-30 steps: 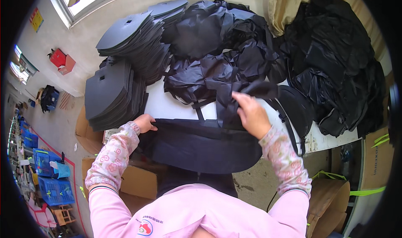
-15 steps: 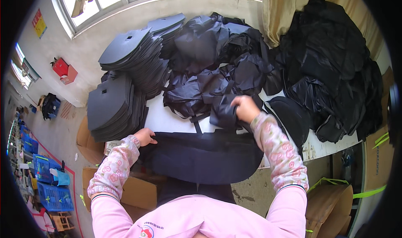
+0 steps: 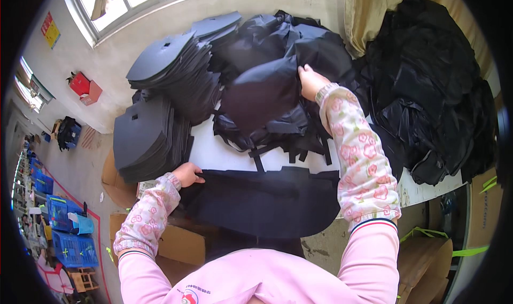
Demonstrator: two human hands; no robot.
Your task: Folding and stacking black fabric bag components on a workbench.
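My left hand pinches the upper left corner of a black fabric panel, which hangs over the near edge of the white table with a rounded lower side. Farther off, my right hand grips the right edge of a thin black fabric piece at the heap. That piece is raised and spread toward the left. Beneath and behind it lies the heap of crumpled black fabric pieces, with straps dangling toward me. My right fingertips are partly hidden by the cloth.
Stacks of dark grey shaped sheets stand on the table's left. A tall black fabric pile rises at the right, by a beige curtain. Cardboard boxes sit below the table, and blue crates on the floor at far left.
My right hand has moved away from me, from just above the panel to the heap, and a fabric piece is now lifted there. My left hand stays at the panel's corner.
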